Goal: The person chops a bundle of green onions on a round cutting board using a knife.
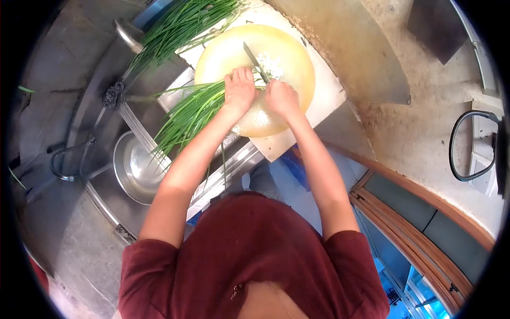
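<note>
On a round yellowish cutting board (223, 53), my left hand (240, 89) presses down on a bunch of green onions (194, 109). Their long green leaves fan out to the left, over the board's edge and above the sink. In my right hand (281, 97) is the handle of a knife (254, 59), its blade pointing up and away from me, close beside my left fingers. Small white chopped pieces (270, 65) lie to the right of the blade. The cut end of the bunch is partly hidden by my hands.
Another heap of long green stalks (183, 26) lies at the top left. A metal bowl (139, 167) sits in the steel sink at left, near a dark scouring pad (112, 95) and a faucet (129, 36). A wooden-framed cabinet (414, 234) stands at lower right.
</note>
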Motion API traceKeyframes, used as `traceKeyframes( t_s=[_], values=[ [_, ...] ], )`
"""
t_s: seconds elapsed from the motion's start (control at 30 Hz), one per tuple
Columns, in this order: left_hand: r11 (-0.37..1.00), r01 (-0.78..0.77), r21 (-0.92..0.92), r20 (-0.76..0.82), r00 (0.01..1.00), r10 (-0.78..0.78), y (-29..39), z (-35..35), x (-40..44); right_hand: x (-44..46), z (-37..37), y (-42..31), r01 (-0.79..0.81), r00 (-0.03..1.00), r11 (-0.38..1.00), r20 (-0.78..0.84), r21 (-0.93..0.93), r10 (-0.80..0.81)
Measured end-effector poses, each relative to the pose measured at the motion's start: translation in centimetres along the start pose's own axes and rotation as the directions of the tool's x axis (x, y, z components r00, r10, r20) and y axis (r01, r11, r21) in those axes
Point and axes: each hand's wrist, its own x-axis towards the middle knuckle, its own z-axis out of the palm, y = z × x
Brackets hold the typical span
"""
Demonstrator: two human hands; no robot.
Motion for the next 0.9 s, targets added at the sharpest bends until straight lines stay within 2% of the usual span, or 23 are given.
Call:
traceKeyframes(
  t_s=[0.13, 0.23, 0.27, 0.37, 0.43, 0.53, 0.57, 0.73, 0.8, 0.9],
  values=[
    [0.999, -0.003, -0.032, -0.048, 0.999, 0.002, 0.1, 0.1, 0.0, -3.4, -2.0, -1.3, -0.086, 0.996, 0.996, 0.040, 0.022, 0.085],
    [0.999, 0.016, 0.045, -0.029, 0.999, -0.015, 0.3, 1.1, 0.1, -5.0, -1.2, -1.4, -0.130, 0.987, 0.990, 0.088, -0.050, 0.134],
    [0.991, 0.031, 0.132, -0.024, 0.999, -0.028, 0.3, 1.8, 0.4, -4.7, -0.9, -1.4, -0.103, 0.992, 0.993, 0.061, -0.063, 0.107],
    [0.992, 0.025, 0.121, -0.091, 0.996, -0.014, 0.2, 2.5, 0.4, -2.7, 0.8, -1.4, -0.018, 0.999, 0.998, -0.032, -0.065, 0.016],
    [1.000, 0.014, 0.028, -0.059, 0.998, -0.012, 0.3, 1.6, 0.4, -0.4, 1.6, -1.2, 0.057, 0.990, 0.998, -0.127, -0.028, -0.060],
    [0.997, 0.029, -0.074, -0.006, 1.000, -0.030, 0.1, 0.6, 0.0, 0.8, 0.3, -0.9, -0.025, 1.000, 1.000, 0.017, -0.005, 0.025],
    [0.994, 0.036, -0.104, 0.002, 0.999, -0.036, 0.2, 0.2, 0.4, 0.6, -0.2, -0.8, -0.028, 1.000, 1.000, -0.007, 0.008, 0.028],
    [0.983, 0.032, -0.182, -0.085, 0.995, -0.048, 0.1, 0.1, -0.2, -3.7, -3.0, -1.6, -0.064, 0.995, 0.995, -0.071, 0.070, 0.069],
    [0.983, 0.035, -0.182, -0.106, 0.993, -0.055, 0.1, -0.3, 0.0, -4.7, -2.9, -1.6, -0.063, 0.997, 0.998, -0.031, 0.029, 0.064],
    [0.976, 0.068, -0.208, -0.051, 0.996, -0.080, 0.1, -1.2, -0.1, -4.7, -1.5, -1.2, -0.058, 0.998, 0.998, 0.010, -0.038, 0.058]
  ],
)
